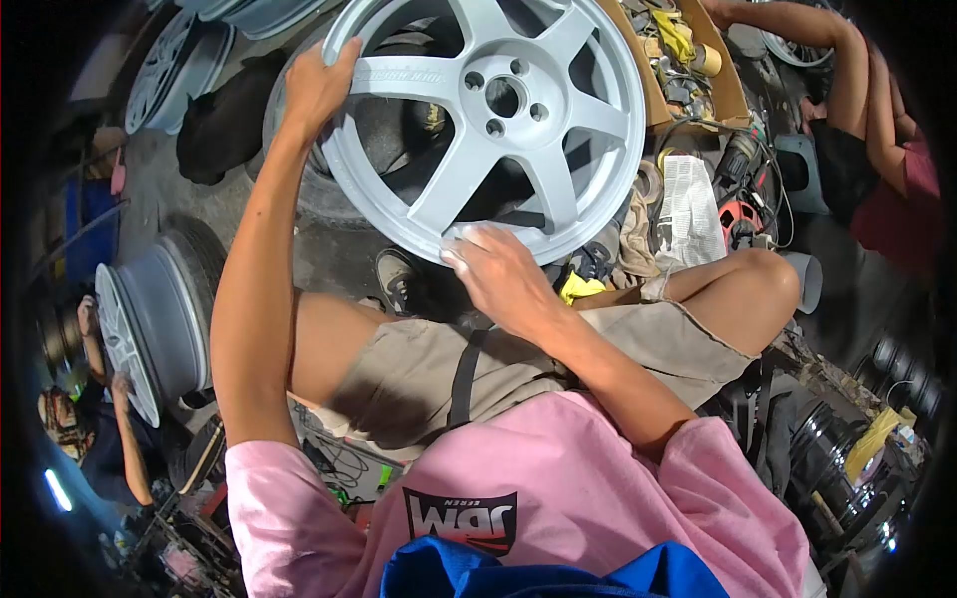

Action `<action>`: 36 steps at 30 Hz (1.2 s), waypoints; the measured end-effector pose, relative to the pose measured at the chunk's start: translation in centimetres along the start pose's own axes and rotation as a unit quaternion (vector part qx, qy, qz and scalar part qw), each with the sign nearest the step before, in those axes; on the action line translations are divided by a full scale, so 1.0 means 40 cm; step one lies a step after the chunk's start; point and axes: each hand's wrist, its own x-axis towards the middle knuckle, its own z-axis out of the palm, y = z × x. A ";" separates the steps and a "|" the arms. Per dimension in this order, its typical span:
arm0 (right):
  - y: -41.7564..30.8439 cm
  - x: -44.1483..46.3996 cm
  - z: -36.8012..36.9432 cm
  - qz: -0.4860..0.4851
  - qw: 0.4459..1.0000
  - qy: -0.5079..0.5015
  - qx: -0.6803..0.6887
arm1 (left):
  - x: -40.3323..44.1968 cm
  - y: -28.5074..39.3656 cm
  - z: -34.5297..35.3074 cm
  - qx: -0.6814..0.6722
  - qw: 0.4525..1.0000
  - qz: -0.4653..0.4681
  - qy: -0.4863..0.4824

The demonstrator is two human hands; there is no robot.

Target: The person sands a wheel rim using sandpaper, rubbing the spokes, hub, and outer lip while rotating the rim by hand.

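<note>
A pale grey, multi-spoke alloy wheel (467,177) is tilted in front of me, above my bent legs. My left hand (317,88) is closed around its upper left edge, the thumb over the rim. At the near edge, my right hand (498,274) presses on the rim lip with curled fingers. Its fingertips look white and dusty. Anything pinched beneath them is too hidden to name. Lug holes ring the wheel's open centre bore, and raised lettering runs along one spoke. Behind the wheel, a tyre (299,189) lies partly covered on the floor.
A cardboard box (733,95) of scraps sits at upper right, near newspaper (690,209) and a red-and-black power tool (740,221). Another person (877,149) sits at right. At left, someone (125,439) holds another wheel (150,319). A black animal-like shape (224,120) lies upper left.
</note>
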 end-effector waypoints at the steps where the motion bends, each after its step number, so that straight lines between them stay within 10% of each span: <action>1: 0.023 -0.036 -0.016 0.006 1.000 -0.002 -0.017 | 0.000 0.004 0.001 -0.019 1.000 -0.015 0.000; 6: 0.119 -0.152 -0.106 0.092 0.986 -0.062 -0.126 | 0.002 -0.017 -0.003 -0.019 1.000 -0.002 -0.015; 15: 0.078 -0.085 -0.005 -0.028 0.994 -0.004 -0.106 | 0.001 0.005 0.000 -0.048 0.999 -0.023 0.007; 20: 0.088 -0.081 -0.126 0.130 0.977 -0.159 -0.063 | -0.001 -0.019 0.002 -0.034 0.999 -0.005 0.005; 36: -0.080 0.127 0.043 0.102 0.995 -0.004 0.020 | -0.006 0.019 0.009 -0.052 0.998 -0.029 0.029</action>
